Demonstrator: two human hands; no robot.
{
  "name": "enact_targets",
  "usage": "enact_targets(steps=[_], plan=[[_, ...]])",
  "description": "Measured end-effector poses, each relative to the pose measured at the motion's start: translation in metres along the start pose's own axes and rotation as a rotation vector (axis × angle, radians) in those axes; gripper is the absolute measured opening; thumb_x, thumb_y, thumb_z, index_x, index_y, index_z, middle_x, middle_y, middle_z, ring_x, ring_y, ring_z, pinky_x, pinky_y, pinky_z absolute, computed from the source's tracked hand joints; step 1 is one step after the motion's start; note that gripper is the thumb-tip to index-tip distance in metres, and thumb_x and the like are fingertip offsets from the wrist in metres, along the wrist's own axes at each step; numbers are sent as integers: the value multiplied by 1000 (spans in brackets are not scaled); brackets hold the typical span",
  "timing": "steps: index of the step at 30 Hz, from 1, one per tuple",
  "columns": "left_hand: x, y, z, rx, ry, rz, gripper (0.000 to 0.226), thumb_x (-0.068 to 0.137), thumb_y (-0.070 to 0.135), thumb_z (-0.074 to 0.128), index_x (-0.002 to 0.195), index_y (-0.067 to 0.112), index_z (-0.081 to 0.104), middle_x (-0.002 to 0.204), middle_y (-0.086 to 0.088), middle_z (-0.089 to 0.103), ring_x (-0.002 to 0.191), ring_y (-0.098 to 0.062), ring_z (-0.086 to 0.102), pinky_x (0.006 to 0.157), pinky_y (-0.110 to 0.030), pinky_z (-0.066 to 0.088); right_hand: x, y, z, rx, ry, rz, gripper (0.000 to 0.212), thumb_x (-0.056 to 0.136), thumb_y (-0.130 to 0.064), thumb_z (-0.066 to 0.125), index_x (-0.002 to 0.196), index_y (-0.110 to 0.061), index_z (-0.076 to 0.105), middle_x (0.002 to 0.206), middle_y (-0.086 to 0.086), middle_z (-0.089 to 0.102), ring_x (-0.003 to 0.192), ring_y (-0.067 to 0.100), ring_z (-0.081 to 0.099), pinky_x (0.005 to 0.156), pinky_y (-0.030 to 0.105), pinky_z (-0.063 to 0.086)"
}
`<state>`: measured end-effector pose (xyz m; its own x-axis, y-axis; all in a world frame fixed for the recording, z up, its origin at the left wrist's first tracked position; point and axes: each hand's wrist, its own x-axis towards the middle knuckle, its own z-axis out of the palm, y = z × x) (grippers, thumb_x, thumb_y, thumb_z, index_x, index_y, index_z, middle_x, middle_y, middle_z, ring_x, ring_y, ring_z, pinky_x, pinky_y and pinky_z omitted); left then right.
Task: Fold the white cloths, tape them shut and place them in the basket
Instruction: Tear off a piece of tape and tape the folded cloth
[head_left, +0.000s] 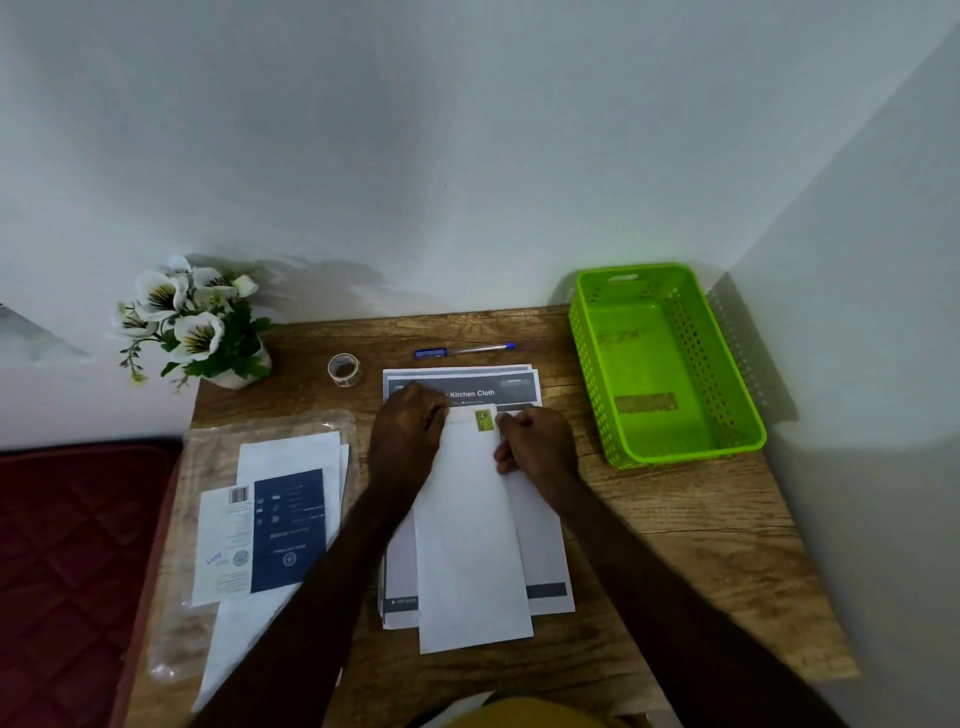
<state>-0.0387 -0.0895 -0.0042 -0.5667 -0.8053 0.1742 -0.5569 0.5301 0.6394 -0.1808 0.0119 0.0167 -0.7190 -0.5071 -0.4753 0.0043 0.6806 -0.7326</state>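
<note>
While I watch through the head camera, the nearest thing in view is a strip of yellow garment (524, 712) at the bottom edge, with both bare forearms reaching forward over a wooden table (675, 530). To the left of the table lies a dark red quilted surface (67, 545). On the table's near left sits a clear plastic bag (208, 519) with white sheets and a dark blue printed card (289, 530) lying on it.

Straight ahead, the white cloth (470, 545) is folded into a long narrow strip that lies lengthwise on a stack of printed sheets (540, 525) — the top of one reads "Kitchen Cloth". A small green label (484, 420) shows at the cloth's far end. My left hand (408, 431) rests on the far left corner of the cloth with its fingers curled over the edge; my right hand (535, 441) holds the far right edge, fingers bent around the fold. The label sits between the two hands.

Beyond the hands, a roll of clear tape (344, 369) stands left of the sheets and a blue pen (464, 350) lies behind them. Farther right, the green perforated basket (737, 379) sits in the table's back corner — well apart from the cloth. A pot of white artificial flowers (195, 322) occupies the back left corner, against pale walls (415, 156) that meet on the right.
</note>
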Motion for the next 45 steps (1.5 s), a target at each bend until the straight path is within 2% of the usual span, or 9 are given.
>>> enact_targets(steps=[4,8,12,16,23,30,36,41,45], plan=[[-18,-8,-10,-6,3,-235,30,96,29,71,120,11,70,128,-11,65,122,-29,57,105,-44,49,-30,8,-3,-139,68,-109,30,93,-37,67,68,-20,64,57,-1,70,46,15,67,66,43,64],[-20,2,-15,-21,-14,-313,42,96,33,71,131,11,64,141,-12,58,132,-30,52,112,-47,45,-51,19,-5,-340,30,-140,30,87,-48,71,78,-20,65,73,-4,72,68,19,70,73,36,60],[-17,13,-19,42,-53,-333,45,97,32,68,133,7,60,142,-15,56,134,-32,49,112,-50,44,-60,29,-3,-447,-49,-134,36,81,-53,79,86,-24,58,81,-7,67,76,15,66,72,31,55],[-8,16,-23,56,-116,-373,43,96,31,69,129,5,60,139,-16,56,131,-32,50,109,-48,45,-59,35,-3,-429,-85,-132,38,77,-45,85,79,-28,50,80,-9,63,74,14,64,71,34,57],[7,8,-24,52,-180,-409,38,90,32,76,114,4,67,128,-17,61,124,-32,54,103,-44,46,-56,39,-3,-384,-108,-140,39,75,-43,87,80,-25,52,79,-8,62,71,14,62,70,36,57],[0,10,-22,-31,-85,-400,28,88,28,77,108,11,67,113,-9,71,105,-26,66,85,-34,52,-54,41,-4,-351,-108,-141,41,74,-41,89,76,-27,50,76,-8,61,67,13,60,69,36,57],[-6,14,-20,-145,-93,-430,29,95,26,71,119,11,70,121,-6,73,107,-21,69,95,-40,58,-56,39,-6,-320,-117,-145,41,73,-40,89,76,-24,52,77,-2,65,69,21,66,69,44,61],[-10,18,-23,-219,-28,-458,23,97,30,68,112,13,71,110,-4,75,99,-18,68,90,-36,57,-59,38,-10,-266,-111,-142,38,70,-36,91,77,-21,56,78,4,70,71,29,69,70,47,59],[-17,22,-23,-352,4,-458,27,100,30,65,119,11,69,119,-3,73,104,-17,68,92,-34,57,-63,38,-12,-235,-131,-155,37,74,-37,89,83,-19,57,83,5,70,76,31,69,72,47,60]])
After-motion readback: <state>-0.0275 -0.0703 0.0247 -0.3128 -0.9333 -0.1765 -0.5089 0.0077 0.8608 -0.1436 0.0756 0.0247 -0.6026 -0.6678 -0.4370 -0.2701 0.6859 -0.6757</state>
